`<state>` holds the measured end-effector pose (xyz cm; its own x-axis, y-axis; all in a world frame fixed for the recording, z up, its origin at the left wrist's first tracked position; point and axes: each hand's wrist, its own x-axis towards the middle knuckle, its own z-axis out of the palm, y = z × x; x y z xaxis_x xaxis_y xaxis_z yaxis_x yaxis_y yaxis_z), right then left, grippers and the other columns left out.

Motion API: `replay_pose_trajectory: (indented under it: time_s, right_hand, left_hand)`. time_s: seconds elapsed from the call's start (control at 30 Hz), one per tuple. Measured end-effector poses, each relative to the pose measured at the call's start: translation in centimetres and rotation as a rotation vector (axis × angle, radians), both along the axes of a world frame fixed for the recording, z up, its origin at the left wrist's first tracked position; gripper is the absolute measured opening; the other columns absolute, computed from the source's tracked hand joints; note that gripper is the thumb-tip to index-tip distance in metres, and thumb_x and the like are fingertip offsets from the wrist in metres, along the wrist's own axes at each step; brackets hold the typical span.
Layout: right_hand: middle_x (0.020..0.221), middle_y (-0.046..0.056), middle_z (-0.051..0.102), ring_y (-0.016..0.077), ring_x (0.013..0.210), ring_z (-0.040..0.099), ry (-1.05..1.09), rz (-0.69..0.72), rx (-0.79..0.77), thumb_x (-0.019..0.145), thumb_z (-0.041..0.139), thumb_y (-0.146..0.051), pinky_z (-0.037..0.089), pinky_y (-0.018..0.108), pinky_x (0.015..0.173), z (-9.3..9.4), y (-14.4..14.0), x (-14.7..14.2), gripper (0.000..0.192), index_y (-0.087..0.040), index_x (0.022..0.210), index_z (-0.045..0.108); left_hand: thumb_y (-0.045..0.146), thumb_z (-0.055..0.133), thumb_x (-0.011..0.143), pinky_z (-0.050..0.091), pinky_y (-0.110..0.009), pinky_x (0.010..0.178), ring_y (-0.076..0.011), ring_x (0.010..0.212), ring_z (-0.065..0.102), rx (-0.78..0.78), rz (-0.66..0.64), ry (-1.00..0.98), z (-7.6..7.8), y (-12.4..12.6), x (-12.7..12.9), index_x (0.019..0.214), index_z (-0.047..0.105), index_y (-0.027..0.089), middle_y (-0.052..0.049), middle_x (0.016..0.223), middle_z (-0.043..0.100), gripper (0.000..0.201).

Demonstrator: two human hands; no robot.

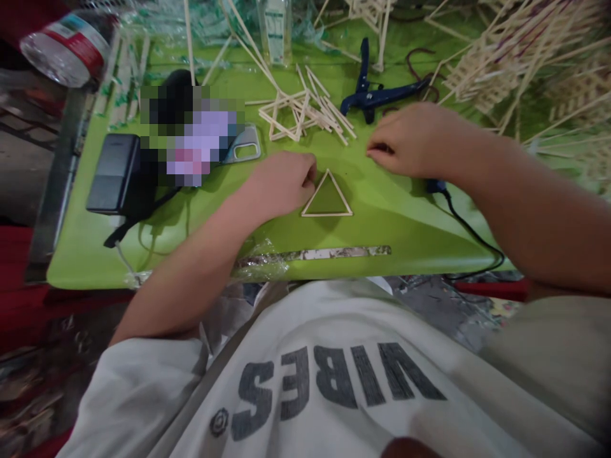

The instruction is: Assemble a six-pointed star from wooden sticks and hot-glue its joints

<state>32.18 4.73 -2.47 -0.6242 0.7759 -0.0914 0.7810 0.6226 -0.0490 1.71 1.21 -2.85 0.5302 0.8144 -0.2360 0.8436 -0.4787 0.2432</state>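
A small triangle of thin wooden sticks (340,199) lies flat on the green table (200,235). My left hand (281,184) rests curled on the table, its fingertips touching the triangle's left side. My right hand (414,141) hovers to the right of it with fingers pinched together; whether it holds anything is hidden. Behind the triangle lies a loose pile of the same sticks (305,111).
A dark blue glue gun (372,95) lies at the back, its black cord (470,232) running off the front right edge. A black power pack (113,172) sits at left. Stick frameworks (515,63) crowd the back right. A plastic bottle (67,44) is at top left.
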Motion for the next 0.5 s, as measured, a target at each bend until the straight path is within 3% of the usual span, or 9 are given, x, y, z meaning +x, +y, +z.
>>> replay_pose_trajectory:
  time_s: [0.1, 0.2, 0.5]
  right_hand:
    - [0.103, 0.018, 0.084, 0.033, 0.087, 0.068, -0.127, -0.038, 0.058, 0.112, 0.054, -0.05, 0.045, 0.047, 0.071, -0.7, -2.5, 1.0, 0.037, -0.026, 0.095, 0.076]
    - [0.107, 0.017, 0.087, 0.0308, 0.087, 0.069, -0.18, -0.012, 0.093, 0.112, 0.055, -0.04, 0.04, 0.045, 0.069, -1.5, -4.0, 1.1, 0.032, -0.023, 0.097, 0.078]
    - [0.102, 0.019, 0.085, 0.0286, 0.082, 0.064, -0.216, 0.048, 0.129, 0.114, 0.048, -0.035, 0.047, 0.045, 0.075, -3.1, -2.7, 1.8, 0.038, -0.024, 0.09, 0.077]
  left_hand:
    - [0.022, 0.06, 0.102, 0.058, -0.041, 0.091, -0.0307, 0.109, 0.079, -0.007, 0.001, -0.014, -0.1, 0.0, 0.0, 0.126, 0.082, 0.026, -0.008, 0.12, 0.087, 0.034]
    - [0.021, 0.06, 0.102, 0.059, -0.042, 0.09, -0.0299, 0.106, 0.079, -0.01, 0.005, -0.024, -0.2, 0.1, 0.0, 0.125, 0.081, 0.026, -0.007, 0.118, 0.088, 0.031]
    - [0.021, 0.06, 0.101, 0.06, -0.041, 0.093, -0.0296, 0.108, 0.08, -0.032, 0.012, -0.032, -0.3, 0.3, -0.1, 0.13, 0.083, 0.027, -0.007, 0.12, 0.088, 0.038]
